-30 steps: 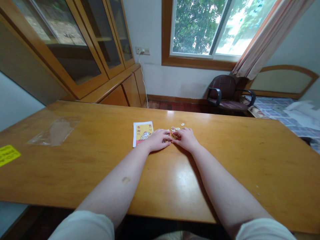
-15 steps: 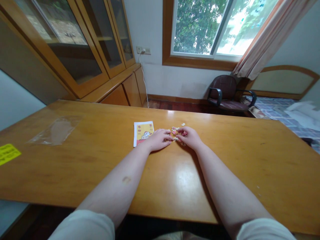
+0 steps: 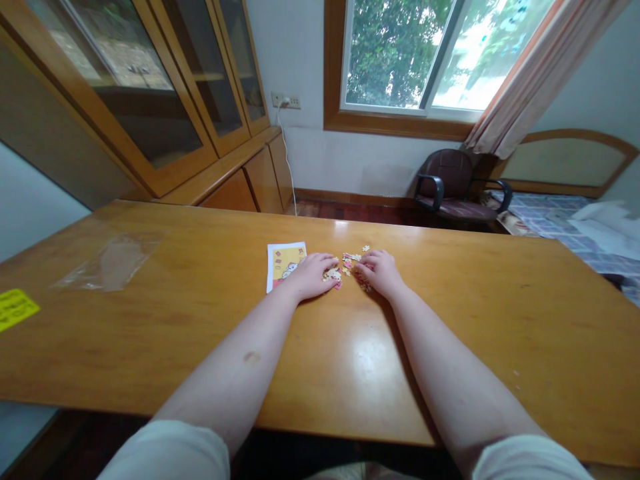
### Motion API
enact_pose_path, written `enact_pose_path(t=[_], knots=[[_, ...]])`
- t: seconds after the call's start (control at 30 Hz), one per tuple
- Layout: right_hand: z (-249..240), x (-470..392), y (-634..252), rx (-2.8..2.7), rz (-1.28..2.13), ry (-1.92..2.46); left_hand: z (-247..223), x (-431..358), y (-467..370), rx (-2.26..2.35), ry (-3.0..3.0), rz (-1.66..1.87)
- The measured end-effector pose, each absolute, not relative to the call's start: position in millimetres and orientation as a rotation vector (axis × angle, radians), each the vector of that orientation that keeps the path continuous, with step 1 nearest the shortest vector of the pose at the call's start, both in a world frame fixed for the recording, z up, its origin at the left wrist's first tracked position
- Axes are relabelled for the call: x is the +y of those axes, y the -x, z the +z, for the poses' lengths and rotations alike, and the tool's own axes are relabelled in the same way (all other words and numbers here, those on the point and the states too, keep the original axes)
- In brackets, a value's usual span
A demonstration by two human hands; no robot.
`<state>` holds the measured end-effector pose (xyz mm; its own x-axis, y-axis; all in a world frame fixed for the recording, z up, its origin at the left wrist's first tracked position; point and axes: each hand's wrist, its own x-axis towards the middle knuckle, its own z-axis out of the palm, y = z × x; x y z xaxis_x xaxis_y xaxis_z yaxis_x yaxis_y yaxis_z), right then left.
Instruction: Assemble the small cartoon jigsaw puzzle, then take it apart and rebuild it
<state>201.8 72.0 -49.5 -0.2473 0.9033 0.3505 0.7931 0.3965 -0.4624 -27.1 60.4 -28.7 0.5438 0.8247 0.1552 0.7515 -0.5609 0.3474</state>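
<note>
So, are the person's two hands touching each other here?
Apart: the head view shows a gap between the left hand and the right hand, with a few puzzle pieces lying between them.

Wall (image 3: pixel 350 157) pale, with faint dark marking beneath the window (image 3: pixel 400 60); window set in a brown wooden surround, its light-coloured sashes divided by a slanting upright, green foliage and strong daylight beyond; pink curtain (image 3: pixel 543 87) gathered at its right; socket plate (image 3: pixel 285 101) on the wall to the left, white cable (image 3: pixel 287 153) running down from it; wooden cabinet (image 3: pixel 213 150) at left, glazed above, solid doors below; floor (image 3: pixel 350 211) dark reddish, with wooden skirting (image 3: pixel 365 198); maroon chair (image 3: pixel 453 183) with black armrests; bed (image 3: pixel 550 217) at right, checked cover, arched headboard (image 3: pixel 560 160); wooden desk (image 3: pixel 500 300) foremost, its glossy top reflecting light.
</note>
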Motion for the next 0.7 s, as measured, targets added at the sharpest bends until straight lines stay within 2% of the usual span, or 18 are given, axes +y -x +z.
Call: enact_pose_path(t=[0.2,0.4,0.57,0.7], knots=[[-52,78,-210,-1.817,0.219,1.765,-29,62,28,1.251,-2.563,0.422],[-43,68,-199,-2.026,0.403,1.728,-34,69,24,1.164,-2.506,0.527],[-25,68,-193,-1.917,0.648,1.76,-40,73,23,1.195,-2.42,0.566],[-3,61,-211,-1.945,0.603,1.842,-42,74,24,1.211,-2.382,0.6]])
